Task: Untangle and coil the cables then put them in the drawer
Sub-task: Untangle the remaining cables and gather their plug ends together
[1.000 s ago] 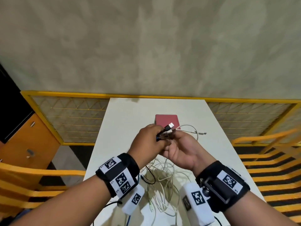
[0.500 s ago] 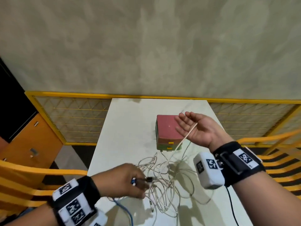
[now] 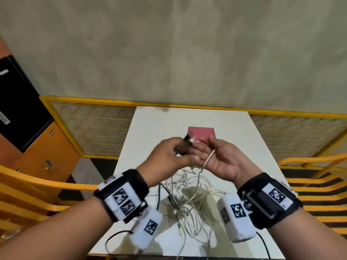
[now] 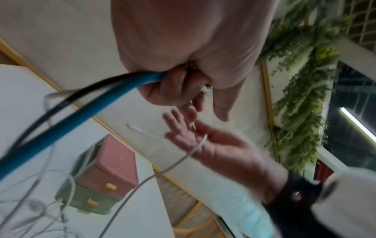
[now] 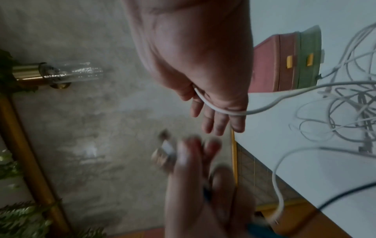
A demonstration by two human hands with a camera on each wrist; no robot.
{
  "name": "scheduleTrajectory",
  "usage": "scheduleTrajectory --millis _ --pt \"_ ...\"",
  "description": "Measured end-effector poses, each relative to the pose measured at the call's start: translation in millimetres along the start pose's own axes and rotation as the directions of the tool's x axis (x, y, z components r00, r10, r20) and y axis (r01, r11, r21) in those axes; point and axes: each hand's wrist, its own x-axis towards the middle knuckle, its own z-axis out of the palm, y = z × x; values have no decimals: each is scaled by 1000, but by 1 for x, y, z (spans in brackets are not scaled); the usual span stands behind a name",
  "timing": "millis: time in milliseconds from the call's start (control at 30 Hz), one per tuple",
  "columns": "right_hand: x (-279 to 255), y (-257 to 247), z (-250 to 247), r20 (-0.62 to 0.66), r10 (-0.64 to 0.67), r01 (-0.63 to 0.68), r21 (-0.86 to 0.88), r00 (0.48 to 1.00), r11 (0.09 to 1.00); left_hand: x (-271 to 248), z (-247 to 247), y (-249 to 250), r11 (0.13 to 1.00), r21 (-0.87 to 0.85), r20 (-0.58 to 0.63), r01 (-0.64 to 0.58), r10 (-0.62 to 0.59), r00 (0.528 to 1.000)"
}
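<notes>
Left hand [image 3: 170, 156]: my fingers are curled tight round a bundle of plug ends, with a blue cable [image 4: 81, 111] and a black cable [image 4: 61, 103] trailing out of the fist toward 7 o'clock.
Right hand [image 3: 218, 158]: palm up, fingers nearly straight, a white cable [image 5: 215, 107] draped across the palm; nothing pinches it as far as I can see.
Tangle [image 3: 189, 199]: most of the cables lie in a loose heap on the surface [image 3: 244, 147], below my hands at 6 o'clock, white strands crossing each other many times.
Drawer box [image 4: 105, 175]: small, pink over green, at 12 o'clock beyond my hands; both drawers look shut.
Handling: the cables seem light and limp. The thin white ones will likely snag and slip through a slack palm; the blue one looks thicker and probably springier when coiled.
Where to hold: I judge the plug ends the best grip, firm and not slippery, feeding one strand at a time through the other hand.
Risk: pulling hard could tighten knots or drag the box.
</notes>
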Motion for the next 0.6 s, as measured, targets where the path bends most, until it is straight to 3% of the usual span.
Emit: scheduleTrajectory --millis 233,400,500,600 --pt "-18 -1 8 -13 24 -24 35 1000 999 11 34 -9 996 -50 70 70 -67 995" --pt "-18 -29 -16 -36 -23 25 40 999 999 -13 19 -18 993 62 314 104 -119 942" --pt "-28 -48 -33 -43 -60 58 -32 997 998 -27 2 -34 975 149 376 163 -209 903" --pt "-46 -50 -37 -9 -82 77 -235 997 969 -38 -6 -36 971 156 404 181 -231 885"
